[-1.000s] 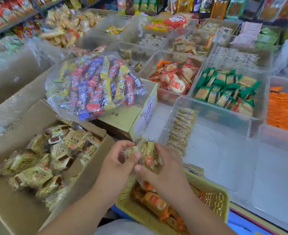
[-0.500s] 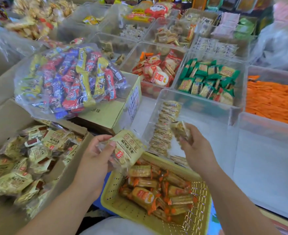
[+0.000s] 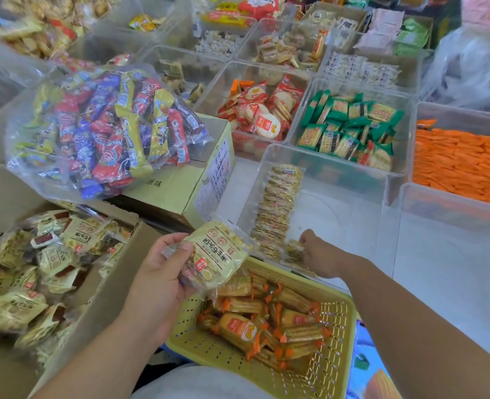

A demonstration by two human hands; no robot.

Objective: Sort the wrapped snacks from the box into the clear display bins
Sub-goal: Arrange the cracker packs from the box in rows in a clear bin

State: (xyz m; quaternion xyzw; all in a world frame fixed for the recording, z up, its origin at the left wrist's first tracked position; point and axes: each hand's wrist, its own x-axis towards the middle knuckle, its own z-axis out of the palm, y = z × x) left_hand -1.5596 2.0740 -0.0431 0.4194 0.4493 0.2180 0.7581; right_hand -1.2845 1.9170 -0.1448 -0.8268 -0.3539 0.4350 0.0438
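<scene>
A cardboard box (image 3: 114, 286) at the lower left holds several pale yellow wrapped snacks (image 3: 59, 263). My left hand (image 3: 157, 280) grips a small stack of these snacks (image 3: 215, 254) above a yellow basket. My right hand (image 3: 321, 256) reaches into a clear display bin (image 3: 333, 165) and holds one wrapped snack (image 3: 294, 250) at the near end of a row of the same snacks (image 3: 278, 205) standing along the bin's left wall. The rest of that bin's floor is bare.
A yellow basket (image 3: 336, 370) of orange-wrapped snacks sits below my hands. A clear bag of colourful sweets (image 3: 105, 131) lies on a closed carton (image 3: 180, 191). Bins of red (image 3: 258, 113), green (image 3: 350, 125) and orange (image 3: 457, 162) packs stand behind. Another clear bin (image 3: 451, 214) sits right.
My hands parted: the right carried one snack into the clear bin and lowered it to the row's near end. The left kept the remaining stack.
</scene>
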